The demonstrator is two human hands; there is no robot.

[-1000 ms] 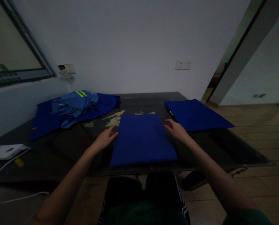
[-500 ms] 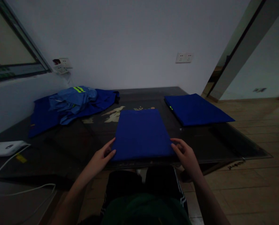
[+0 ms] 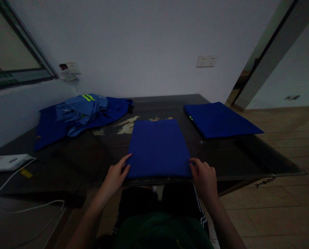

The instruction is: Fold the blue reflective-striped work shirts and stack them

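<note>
A flat, folded blue garment point(image 3: 156, 147) lies on the dark table point(image 3: 154, 101) in front of me, its near edge along the table's front edge. My left hand point(image 3: 116, 175) rests at its lower left side, thumb and forefinger apart, tips touching the cloth. At the lower right side, my right hand point(image 3: 204, 175) has thumb and forefinger closed on the garment's edge, the other fingers curled. Farther right lies a second folded blue garment point(image 3: 219, 119) with small yellow-green marks on its left edge.
Back left, a crumpled lighter blue garment point(image 3: 83, 107) with yellow-green stripes lies over a darker blue cloth point(image 3: 50, 129). A white device point(image 3: 9, 162) with a white cable point(image 3: 7, 183) sits at the left. Wall sockets point(image 3: 205, 61) are behind the table.
My right thumb and forefinger have drawn closer together at the garment's right edge. My left fingertips have moved slightly inward over the cloth. The view has shifted a little.
</note>
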